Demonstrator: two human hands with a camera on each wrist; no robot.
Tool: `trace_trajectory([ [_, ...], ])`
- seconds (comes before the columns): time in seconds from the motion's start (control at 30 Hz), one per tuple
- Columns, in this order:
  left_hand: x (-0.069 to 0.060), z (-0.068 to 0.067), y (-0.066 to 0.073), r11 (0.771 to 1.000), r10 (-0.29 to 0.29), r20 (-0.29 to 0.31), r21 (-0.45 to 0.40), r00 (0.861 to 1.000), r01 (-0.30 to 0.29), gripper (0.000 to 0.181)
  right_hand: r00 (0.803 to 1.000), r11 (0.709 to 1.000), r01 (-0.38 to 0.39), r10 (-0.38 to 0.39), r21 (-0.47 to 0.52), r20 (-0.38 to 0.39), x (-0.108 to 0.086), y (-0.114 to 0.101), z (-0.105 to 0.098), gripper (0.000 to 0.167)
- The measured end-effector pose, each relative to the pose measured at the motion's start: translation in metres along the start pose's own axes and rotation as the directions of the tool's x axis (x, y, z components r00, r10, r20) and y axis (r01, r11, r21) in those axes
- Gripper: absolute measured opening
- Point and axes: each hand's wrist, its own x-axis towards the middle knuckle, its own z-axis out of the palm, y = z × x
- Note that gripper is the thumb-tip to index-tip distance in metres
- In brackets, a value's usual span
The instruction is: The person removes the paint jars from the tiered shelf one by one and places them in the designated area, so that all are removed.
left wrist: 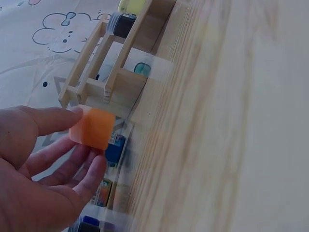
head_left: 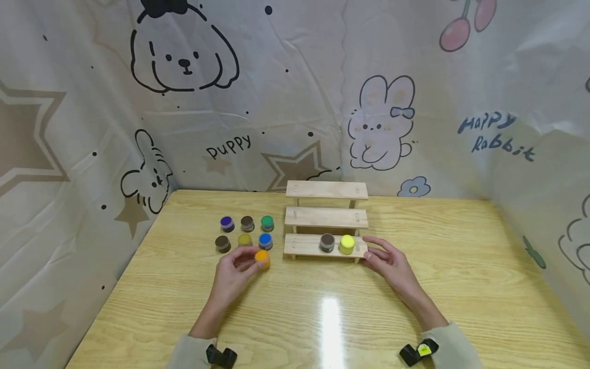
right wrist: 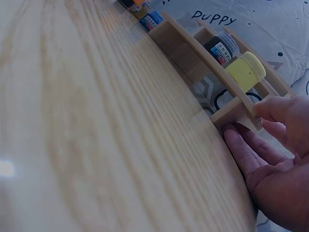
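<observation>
My left hand pinches a small orange paint jar between thumb and fingers. In the left wrist view this orange jar is held level with the near left end of a three-step wooden stand. On the lowest step stand a dark-lidded jar and a yellow jar, side by side toward the right. With thumb above and fingers below, my right hand grips the right end of that step; the right wrist view shows the hand there, near the yellow jar.
Left of the stand, several jars stand in two rows, among them a purple one, a green one and a blue one. The wooden table meets a patterned cloth at the back and sides.
</observation>
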Motion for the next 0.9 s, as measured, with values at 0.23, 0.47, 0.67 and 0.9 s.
trace_trajectory([
  [0.23,0.0016,0.0017,-0.0019,0.996,-0.032,0.015,0.081,0.999,0.031,0.030,1.000,1.000,-0.002,0.002,0.006,-0.002,0.0016,0.0007,-0.0006,0.050],
  [0.47,0.0034,0.0034,-0.0021,0.994,-0.068,0.028,0.092,0.997,0.065,0.031,1.000,1.000,-0.004,0.004,0.010,-0.002,0.0025,-0.0005,-0.0006,0.050],
  [0.67,0.0020,0.0046,-0.0011,0.993,-0.072,0.033,0.094,0.997,0.068,0.030,1.000,1.000,-0.014,0.014,0.007,-0.005,0.0013,0.0005,-0.0004,0.049],
  [0.9,0.0037,0.0063,0.0055,0.993,0.002,0.018,0.118,1.000,-0.004,0.034,1.000,1.000,-0.011,0.011,0.004,0.002,0.0003,0.0006,-0.0004,0.051],
])
